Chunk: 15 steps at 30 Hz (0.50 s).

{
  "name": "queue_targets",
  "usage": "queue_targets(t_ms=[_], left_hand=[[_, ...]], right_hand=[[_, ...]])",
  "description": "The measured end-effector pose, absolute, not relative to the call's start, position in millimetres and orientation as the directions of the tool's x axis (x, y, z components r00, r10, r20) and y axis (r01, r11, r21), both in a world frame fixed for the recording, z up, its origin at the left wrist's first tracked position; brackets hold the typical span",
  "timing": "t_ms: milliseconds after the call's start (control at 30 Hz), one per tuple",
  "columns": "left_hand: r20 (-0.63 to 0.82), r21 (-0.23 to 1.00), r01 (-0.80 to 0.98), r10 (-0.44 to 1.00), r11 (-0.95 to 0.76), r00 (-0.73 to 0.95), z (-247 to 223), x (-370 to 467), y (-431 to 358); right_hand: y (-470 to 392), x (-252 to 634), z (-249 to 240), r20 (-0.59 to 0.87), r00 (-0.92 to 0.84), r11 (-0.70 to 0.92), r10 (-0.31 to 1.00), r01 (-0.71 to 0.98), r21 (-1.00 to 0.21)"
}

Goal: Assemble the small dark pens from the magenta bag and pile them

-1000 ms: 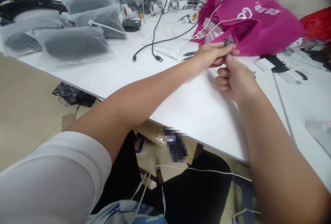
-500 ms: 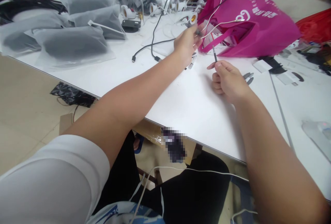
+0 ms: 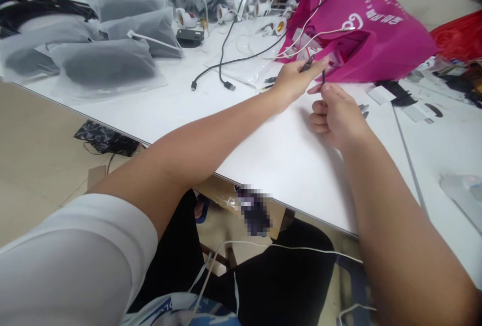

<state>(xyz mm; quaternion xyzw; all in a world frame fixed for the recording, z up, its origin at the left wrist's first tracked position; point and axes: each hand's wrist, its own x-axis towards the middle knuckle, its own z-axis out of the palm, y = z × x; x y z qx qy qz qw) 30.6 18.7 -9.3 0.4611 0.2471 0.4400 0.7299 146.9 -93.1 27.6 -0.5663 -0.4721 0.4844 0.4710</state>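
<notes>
My right hand (image 3: 339,112) is closed in a pinch on a slim dark pen (image 3: 323,77), which points upward above the table. Just left of it is my left hand (image 3: 295,80), its thumb and fingers closed on a dark, pen-like piece (image 3: 308,63). The left fingertips reach the pen's upper end and hide it; whether they touch it I cannot tell. Small dark pen parts (image 3: 269,83) lie behind my left wrist. Other grey pen-like pieces (image 3: 363,110) show partly behind my right hand.
A magenta bag (image 3: 391,39) lies just beyond my hands. Black USB cables (image 3: 226,84) and white lamp holders (image 3: 185,17) are to its left. Filled frosted pouches (image 3: 107,67) occupy the left side. White connector pieces (image 3: 382,96) lie at right, across from a table seam (image 3: 408,160).
My left hand has come from the bag's opening toward the right hand, bringing the dark pen-like piece to the pen's upper end. My right hand has barely shifted.
</notes>
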Motion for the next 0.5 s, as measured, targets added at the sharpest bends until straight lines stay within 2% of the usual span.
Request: queue_targets(t_ms=[133, 300, 433, 500], left_hand=[[0.123, 0.954, -0.299, 0.941, -0.025, 0.315, -1, 26, 0], [0.055, 0.964, -0.262, 0.940, 0.037, 0.337, 2, 29, -8], [0.064, 0.936, -0.347, 0.937, 0.064, 0.345, 9, 31, -13], [-0.030, 0.902, -0.396, 0.940, 0.172, 0.339, 15, 27, -11]], right_hand=[[-93, 145, 26, -0.090, 0.087, -0.097, 0.992, 0.073, -0.993], [-93, 142, 24, -0.084, 0.104, -0.091, 0.991, 0.069, -0.993], [-92, 144, 25, -0.089, 0.077, -0.094, 0.993, 0.062, -0.994], [-92, 145, 26, -0.099, 0.054, -0.103, 0.994, 0.066, -0.992]])
